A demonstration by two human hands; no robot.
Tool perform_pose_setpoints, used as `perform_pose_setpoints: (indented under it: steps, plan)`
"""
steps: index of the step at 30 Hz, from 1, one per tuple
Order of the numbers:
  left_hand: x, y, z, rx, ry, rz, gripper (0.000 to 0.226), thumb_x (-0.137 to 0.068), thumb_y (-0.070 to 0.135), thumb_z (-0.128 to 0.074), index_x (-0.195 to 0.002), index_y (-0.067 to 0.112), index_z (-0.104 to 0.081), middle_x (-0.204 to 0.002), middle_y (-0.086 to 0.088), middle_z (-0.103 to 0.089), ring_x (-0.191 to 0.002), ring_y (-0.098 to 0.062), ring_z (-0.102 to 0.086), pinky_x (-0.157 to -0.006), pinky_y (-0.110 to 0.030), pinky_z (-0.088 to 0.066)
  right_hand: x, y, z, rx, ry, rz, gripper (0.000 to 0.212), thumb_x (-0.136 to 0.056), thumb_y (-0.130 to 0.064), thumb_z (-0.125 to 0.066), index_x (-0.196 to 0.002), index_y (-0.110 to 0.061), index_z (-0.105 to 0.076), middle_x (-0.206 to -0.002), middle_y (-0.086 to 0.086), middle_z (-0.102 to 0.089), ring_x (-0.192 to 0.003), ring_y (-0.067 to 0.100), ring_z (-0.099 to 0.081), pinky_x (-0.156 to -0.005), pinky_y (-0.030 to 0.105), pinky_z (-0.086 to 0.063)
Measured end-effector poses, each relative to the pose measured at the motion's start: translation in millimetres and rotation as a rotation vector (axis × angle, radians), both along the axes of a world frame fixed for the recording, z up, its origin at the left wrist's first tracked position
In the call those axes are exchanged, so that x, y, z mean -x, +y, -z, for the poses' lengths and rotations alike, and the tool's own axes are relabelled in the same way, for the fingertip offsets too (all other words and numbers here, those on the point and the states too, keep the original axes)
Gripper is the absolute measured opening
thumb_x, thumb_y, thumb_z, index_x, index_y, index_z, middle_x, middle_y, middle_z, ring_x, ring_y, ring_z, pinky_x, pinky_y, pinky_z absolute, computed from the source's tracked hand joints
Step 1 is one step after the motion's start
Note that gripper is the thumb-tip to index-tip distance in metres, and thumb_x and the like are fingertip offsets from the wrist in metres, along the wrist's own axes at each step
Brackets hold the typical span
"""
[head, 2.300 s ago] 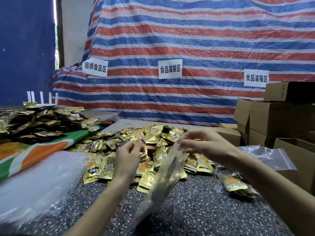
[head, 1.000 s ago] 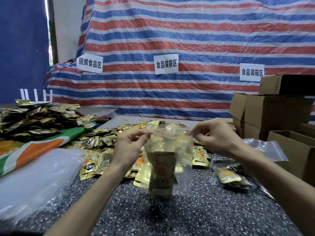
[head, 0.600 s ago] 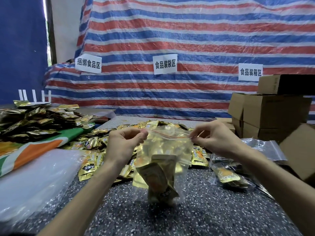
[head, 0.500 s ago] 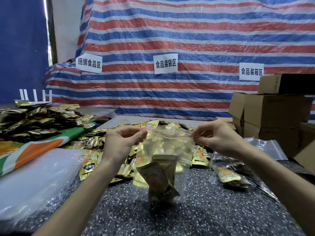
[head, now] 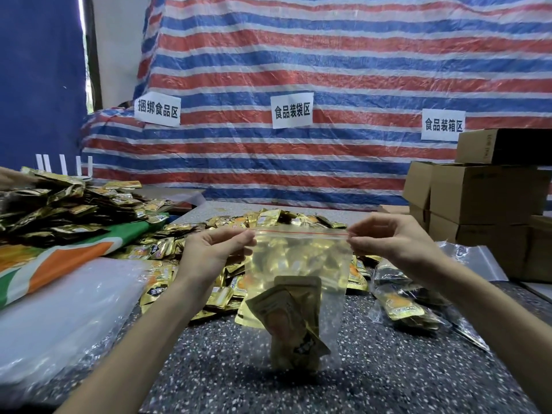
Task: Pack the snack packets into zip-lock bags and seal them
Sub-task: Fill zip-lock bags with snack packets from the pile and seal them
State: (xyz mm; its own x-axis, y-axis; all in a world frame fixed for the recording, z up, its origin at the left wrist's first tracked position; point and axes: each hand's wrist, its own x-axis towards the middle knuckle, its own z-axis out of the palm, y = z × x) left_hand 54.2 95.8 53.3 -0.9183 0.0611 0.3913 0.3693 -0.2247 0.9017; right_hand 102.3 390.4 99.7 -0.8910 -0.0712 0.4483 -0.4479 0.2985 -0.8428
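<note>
The left hand (head: pixel 215 252) and right hand (head: pixel 394 243) each pinch 1 top corner of the clear zip-lock bag (head: pixel 301 258), hanging over the table (head: pixel 388 369) with gold snack packets (head: pixel 294 324) inside; sealing is in hand; next, probably, pressing along the red zip strip (head: pixel 300 233).

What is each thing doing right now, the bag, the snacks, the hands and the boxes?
Clear plastic zip-lock bag: held up, top pulled straight; sealed or not, cannot tell.
Gold foil snack packets inside it: sunk to the bottom.
Left hand: pinches its top left corner.
Right hand: pinches its top right corner.
Loose gold foil packets: heaped behind it.
Second filled clear bag: lying down.
Brown cardboard boxes: stacked.
</note>
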Motion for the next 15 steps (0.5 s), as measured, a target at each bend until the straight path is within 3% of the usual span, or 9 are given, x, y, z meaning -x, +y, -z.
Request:
perform_pose_setpoints:
  steps: [7,9,11,15]
  plan:
    - [0,10,0,0.004,0.059,-0.103,0.003,-0.081,0.007,-0.075,-0.079,0.007,-0.077,-0.074,-0.012,-0.075,-0.064,-0.015,-0.068,-0.060,-0.017,-0.052,2,-6,0,-0.040,0.010,0.109,0.023,-0.082,0.015,-0.068,-0.094,-0.004,-0.065,-0.078,0.004,-0.069,-0.071,0.013,-0.065,-0.063,0.018,-0.055]
    - [-2,13,1,0.022,0.094,-0.144,0.006,-0.084,0.004,-0.073,-0.080,0.007,-0.076,-0.072,-0.009,-0.074,-0.064,-0.012,-0.067,-0.060,-0.016,-0.051,-1,-10,0,-0.089,0.014,0.137,0.022,-0.084,0.010,-0.067,-0.098,-0.007,-0.064,-0.083,0.005,-0.068,-0.077,0.016,-0.064,-0.069,0.024,-0.055]
    - [-6,14,1,0.049,0.143,-0.149,0.006,-0.084,0.004,-0.073,-0.081,0.008,-0.076,-0.071,-0.006,-0.075,-0.063,-0.010,-0.067,-0.059,-0.013,-0.050,-6,-15,-3,-0.169,0.013,0.139,0.022,-0.082,-0.007,-0.070,-0.103,-0.012,-0.064,-0.089,0.003,-0.069,-0.085,0.016,-0.065,-0.075,0.030,-0.054]
    - [-13,15,-3,0.107,0.208,-0.105,0.004,-0.083,0.009,-0.074,-0.081,0.011,-0.077,-0.074,-0.006,-0.075,-0.066,-0.009,-0.068,-0.061,-0.012,-0.049,-15,-39,-16,-0.530,0.105,0.143,0.053,-0.075,-0.057,-0.059,-0.119,-0.027,-0.062,-0.115,-0.014,-0.063,-0.100,-0.004,-0.058,-0.078,0.017,-0.041]
